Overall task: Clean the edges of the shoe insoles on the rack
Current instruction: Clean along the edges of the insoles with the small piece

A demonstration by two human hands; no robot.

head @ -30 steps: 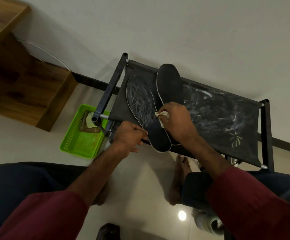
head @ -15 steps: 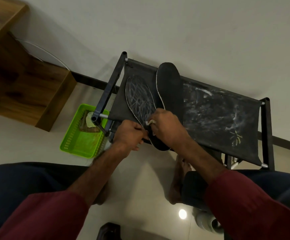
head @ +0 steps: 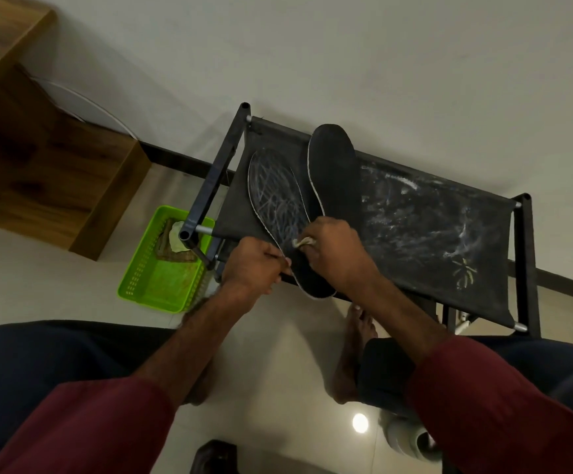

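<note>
Rack [head: 524, 261] fabric chalk-smeared, over glossy floor [head: 288, 364]

**Cloth at the insole's edge**

A scuffed insole [head: 275, 196] and a plain insole [head: 336, 172] lie side by side on the black rack [head: 449, 227]. The left hand [head: 254, 265] pinches the scuffed insole's near edge. The right hand [head: 333, 251] holds a pale cloth [head: 304, 241] against it. A green basket [head: 162, 278] sits on the floor [head: 295, 354] beside the rack.

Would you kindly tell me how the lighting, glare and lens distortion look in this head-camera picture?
Head view: dim, even light; one round lamp glare on the glossy floor; the wide-angle frame shows the rack and baseboard slanted; the patterned insole, the left hand pinching its edge, and the right hand gripping the cloth are sharp.
</note>
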